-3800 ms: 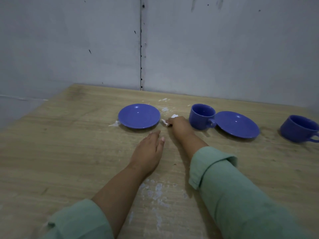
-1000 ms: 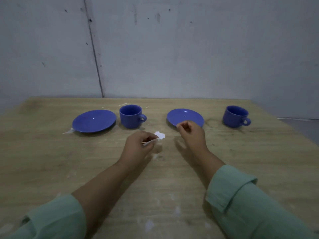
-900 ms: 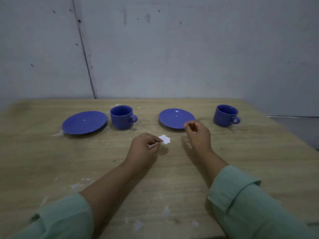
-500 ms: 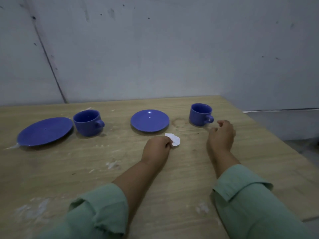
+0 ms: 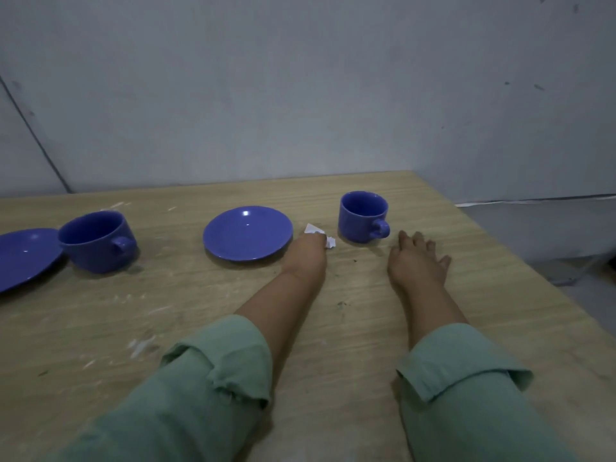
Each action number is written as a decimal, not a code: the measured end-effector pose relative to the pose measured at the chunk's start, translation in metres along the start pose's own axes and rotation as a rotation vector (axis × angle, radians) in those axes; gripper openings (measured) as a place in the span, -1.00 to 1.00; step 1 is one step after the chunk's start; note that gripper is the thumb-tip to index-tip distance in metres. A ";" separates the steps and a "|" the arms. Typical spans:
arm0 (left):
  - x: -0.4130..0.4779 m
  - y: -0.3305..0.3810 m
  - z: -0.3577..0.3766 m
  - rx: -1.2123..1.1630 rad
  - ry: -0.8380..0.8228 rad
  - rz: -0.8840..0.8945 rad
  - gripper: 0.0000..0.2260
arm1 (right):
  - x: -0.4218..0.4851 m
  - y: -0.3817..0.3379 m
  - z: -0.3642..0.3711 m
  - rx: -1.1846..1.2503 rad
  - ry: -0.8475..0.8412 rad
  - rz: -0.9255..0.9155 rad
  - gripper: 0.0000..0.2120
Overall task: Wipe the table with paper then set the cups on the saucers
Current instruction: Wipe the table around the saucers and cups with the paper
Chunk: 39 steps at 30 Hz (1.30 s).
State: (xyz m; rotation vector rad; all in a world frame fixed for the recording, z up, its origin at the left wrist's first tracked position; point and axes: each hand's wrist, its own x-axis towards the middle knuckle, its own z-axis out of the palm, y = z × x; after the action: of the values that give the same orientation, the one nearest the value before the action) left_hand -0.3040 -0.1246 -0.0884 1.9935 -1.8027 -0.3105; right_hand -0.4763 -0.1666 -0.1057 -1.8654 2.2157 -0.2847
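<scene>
Dim bluish light, small glare spots on the middle saucer [image 5: 247,233], soft shadows beneath cups, edges bowed, slight motion blur.

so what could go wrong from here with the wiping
1. The left hand pushes the crumpled paper through the narrow gap between the middle saucer and the right cup; a wide stroke could knock either one.
2. The right hand lies flat near that cup's handle, close to the table edge, so a bump might send the cup off.
3. The paper is small, so white smears nearer the sleeves may get missed.
</scene>
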 end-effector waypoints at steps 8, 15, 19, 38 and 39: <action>-0.008 0.000 0.002 0.207 -0.087 0.049 -0.68 | -0.002 0.015 -0.008 -0.004 -0.090 -0.045 -0.47; 0.017 0.016 -0.005 0.008 -0.135 -0.179 -0.71 | -0.004 0.014 -0.010 -0.023 -0.103 -0.045 -0.46; 0.036 0.020 -0.009 -0.117 -0.175 -0.240 -0.70 | -0.002 0.012 -0.007 -0.039 -0.100 -0.034 -0.46; 0.005 0.006 -0.006 -0.057 -0.052 0.023 -0.73 | -0.001 0.009 -0.008 -0.033 -0.088 -0.021 -0.45; 0.002 0.004 -0.008 -0.051 -0.063 0.046 -0.71 | -0.002 0.009 -0.007 -0.031 -0.088 -0.021 -0.45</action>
State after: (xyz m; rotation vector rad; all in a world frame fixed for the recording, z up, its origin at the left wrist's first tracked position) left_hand -0.3038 -0.1253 -0.0799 1.9239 -1.8573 -0.4052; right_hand -0.4868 -0.1632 -0.1012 -1.8801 2.1556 -0.1698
